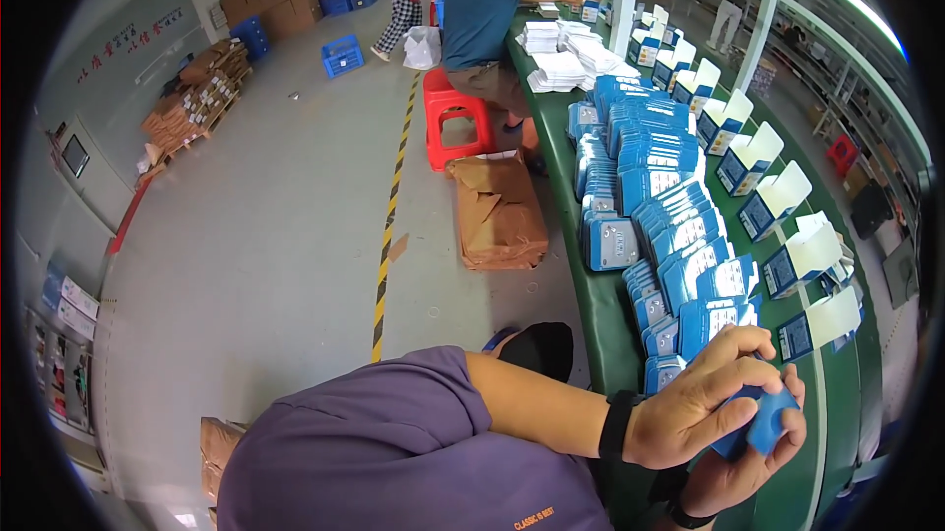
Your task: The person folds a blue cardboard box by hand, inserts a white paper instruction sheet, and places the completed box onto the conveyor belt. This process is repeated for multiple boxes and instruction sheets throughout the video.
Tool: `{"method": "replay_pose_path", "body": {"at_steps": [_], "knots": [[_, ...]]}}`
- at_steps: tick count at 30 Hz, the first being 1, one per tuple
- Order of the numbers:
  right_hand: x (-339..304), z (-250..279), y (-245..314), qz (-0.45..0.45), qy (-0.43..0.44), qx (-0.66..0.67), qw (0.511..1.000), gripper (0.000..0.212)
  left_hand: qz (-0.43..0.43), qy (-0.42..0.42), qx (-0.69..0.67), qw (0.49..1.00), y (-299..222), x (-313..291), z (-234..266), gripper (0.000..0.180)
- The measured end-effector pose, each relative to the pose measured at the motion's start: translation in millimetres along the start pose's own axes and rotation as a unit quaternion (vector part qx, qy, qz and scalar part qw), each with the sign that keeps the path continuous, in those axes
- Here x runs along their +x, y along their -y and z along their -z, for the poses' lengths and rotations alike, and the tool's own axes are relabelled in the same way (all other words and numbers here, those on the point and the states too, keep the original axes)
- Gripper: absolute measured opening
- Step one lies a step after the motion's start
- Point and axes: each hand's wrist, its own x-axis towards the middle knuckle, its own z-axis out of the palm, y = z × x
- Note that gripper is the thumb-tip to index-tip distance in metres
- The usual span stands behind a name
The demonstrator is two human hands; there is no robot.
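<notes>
Both of my hands close around one small blue carton (763, 423) at the lower right, over the green bench (600, 314). My left hand (704, 398) covers its top, a black band on the wrist. My right hand (733, 472) cups it from below. Just beyond my fingers lie rows of flat blue cartons (679, 265), stacked on edge along the bench. Further right, several opened blue-and-white boxes (778, 201) stand with their flaps up.
A person in a teal shirt sits on a red stool (455, 118) at the far end of the bench, beside stacks of white sheets (561, 63). A brown cardboard box (497, 211) lies on the floor by a yellow-black floor line (389, 226). Cardboard piles and blue crates (342, 54) stand at the back.
</notes>
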Motion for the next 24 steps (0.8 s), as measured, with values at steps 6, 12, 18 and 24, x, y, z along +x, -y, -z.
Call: {"method": "replay_pose_path", "body": {"at_steps": [6, 12, 18, 24], "knots": [[-5.7, 5.4, -15.6, 0.053, -0.035, -0.037, 0.997, 0.036, -0.051, -0.035, 0.032, 0.998, 15.0, 5.4, -10.6, 0.035], [10.9, 7.6, -1.9, 0.04, 0.008, -0.111, 0.993, 0.032, -0.024, 0.082, 0.175, 0.981, 4.6, 19.4, -2.1, 0.049], [43.8, 62.4, 15.7, -0.174, 0.045, 0.13, 0.975, 0.057, 0.169, 0.167, 0.058, 0.97, 14.1, 36.7, 35.9, 0.068], [47.0, 80.5, 11.7, -0.007, 0.256, -0.202, 0.945, 0.046, 0.458, -0.014, -0.393, 0.797, 38.2, 47.0, 24.2, 0.06]]}}
